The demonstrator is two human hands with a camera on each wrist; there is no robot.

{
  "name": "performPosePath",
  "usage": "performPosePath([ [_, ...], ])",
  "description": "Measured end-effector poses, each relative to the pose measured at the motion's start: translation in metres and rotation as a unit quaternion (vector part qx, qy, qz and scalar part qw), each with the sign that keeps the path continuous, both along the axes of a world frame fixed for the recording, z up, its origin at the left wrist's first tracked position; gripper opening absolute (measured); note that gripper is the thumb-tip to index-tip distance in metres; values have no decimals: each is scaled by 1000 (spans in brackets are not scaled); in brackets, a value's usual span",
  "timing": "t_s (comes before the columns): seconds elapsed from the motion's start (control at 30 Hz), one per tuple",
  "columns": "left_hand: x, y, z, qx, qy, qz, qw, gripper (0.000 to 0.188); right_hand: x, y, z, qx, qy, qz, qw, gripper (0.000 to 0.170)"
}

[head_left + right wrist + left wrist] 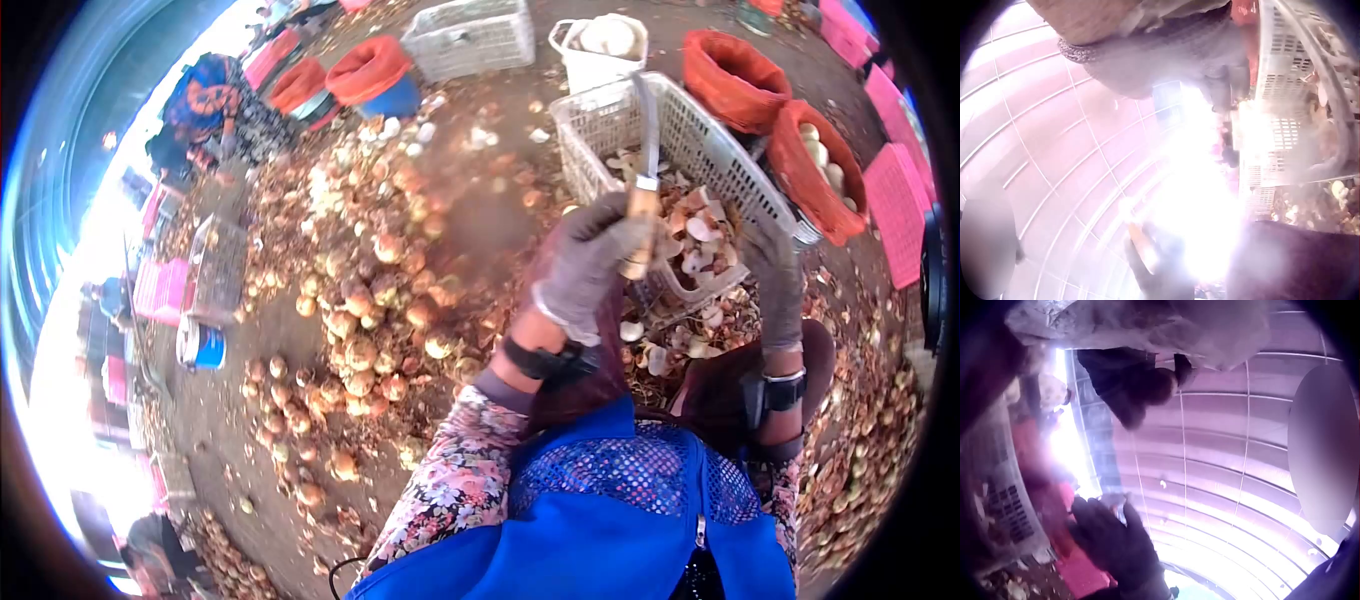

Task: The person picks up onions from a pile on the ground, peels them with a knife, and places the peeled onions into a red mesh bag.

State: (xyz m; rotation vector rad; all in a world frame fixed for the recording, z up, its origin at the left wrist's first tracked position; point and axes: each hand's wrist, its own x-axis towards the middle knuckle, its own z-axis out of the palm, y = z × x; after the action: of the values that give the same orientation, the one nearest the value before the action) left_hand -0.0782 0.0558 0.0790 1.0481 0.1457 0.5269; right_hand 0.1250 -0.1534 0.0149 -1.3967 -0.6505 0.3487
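In the head view my gloved left hand grips a knife by its wooden handle, its long blade pointing up and away. The handle also shows beside the left hand in the right wrist view. My gloved right hand holds nothing; it hangs by the near right side of a white crate, fingers extended. In the left wrist view, that right hand appears with its fingers straight. Between the hands, onion skins and pale onion pieces lie in the crate's near end.
A large heap of unpeeled onions spreads over the ground to the left. Beyond the crate stand a white bucket of peeled onions and red mesh-lined containers. Another person sits at far left. Pink crates line the right.
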Motion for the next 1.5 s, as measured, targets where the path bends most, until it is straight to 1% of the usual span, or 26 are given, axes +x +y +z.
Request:
performPosePath([
  [0.03,-13,9,4,-14,-25,30,999,26,11,-9,-7,80,66,19,994,56],
  [0.1,-47,36,-1,61,-33,97,993,28,25,-21,-9,91,116,36,988,59],
  [0.17,-84,58,-6,70,64,164,982,29,36,-30,-14,93,146,46,984,60],
  [0.23,-125,85,-48,-10,45,137,989,32,43,-33,-20,86,156,53,983,61],
  [0.27,-140,86,-68,-37,72,209,975,31,40,-32,-19,86,129,75,985,55],
  [0.3,-164,93,-101,-55,112,218,968,29,37,-28,-16,69,142,56,986,52],
  [0.37,-201,86,-137,-76,187,248,947,25,33,-20,-12,35,165,19,985,48],
  [0.4,-221,77,-162,-89,236,277,927,23,33,-20,-15,25,152,43,987,47],
  [0.47,-258,53,-204,-143,332,317,877,22,31,-16,-15,15,157,64,985,48],
  [0.5,-271,39,-217,-180,419,321,830,22,32,-13,-16,11,159,75,984,49],
  [0.53,-284,18,-232,-169,452,328,812,24,37,-13,-20,8,170,92,981,49],
  [0.57,-307,-7,-274,-154,451,355,804,27,35,-8,-21,8,182,99,978,49],
  [0.6,-317,-29,-281,-192,473,329,794,27,32,-3,-20,8,194,104,976,49],
  [0.63,-317,-48,-274,-239,469,324,786,29,31,1,-19,11,203,105,974,49],
  [0.67,-321,-63,-283,-228,477,326,784,29,28,5,-22,30,176,150,973,48],
  [0.8,-321,-80,-331,-205,461,352,788,31,28,19,-28,-19,198,129,971,52],
  [0.9,-308,-57,-337,-52,419,377,824,33,22,25,-26,-47,190,109,975,52],
  [1.03,-285,-33,-320,-134,418,373,818,29,21,18,-25,-53,205,79,974,50],
  [1.07,-279,-24,-304,-171,455,336,807,28,21,15,-25,-51,204,80,974,49],
  [1.17,-279,-16,-327,-117,459,336,814,28,31,2,-36,-3,183,148,972,52],
  [1.23,-278,-8,-337,-59,447,343,824,26,32,0,-43,-18,177,149,973,57],
  [1.3,-273,6,-347,-24,436,345,831,25,31,-3,-40,-31,172,133,976,60],
  [1.33,-272,14,-349,-27,478,338,810,28,23,0,-35,-41,173,121,977,60],
  [1.37,-259,19,-330,-79,461,340,816,29,12,6,-29,-49,174,109,977,60],
  [1.4,-258,27,-342,-74,454,336,822,30,0,13,-19,-46,199,71,976,53],
  [1.5,-234,56,-343,-46,450,309,836,26,-3,18,-23,-53,181,58,980,50],
])
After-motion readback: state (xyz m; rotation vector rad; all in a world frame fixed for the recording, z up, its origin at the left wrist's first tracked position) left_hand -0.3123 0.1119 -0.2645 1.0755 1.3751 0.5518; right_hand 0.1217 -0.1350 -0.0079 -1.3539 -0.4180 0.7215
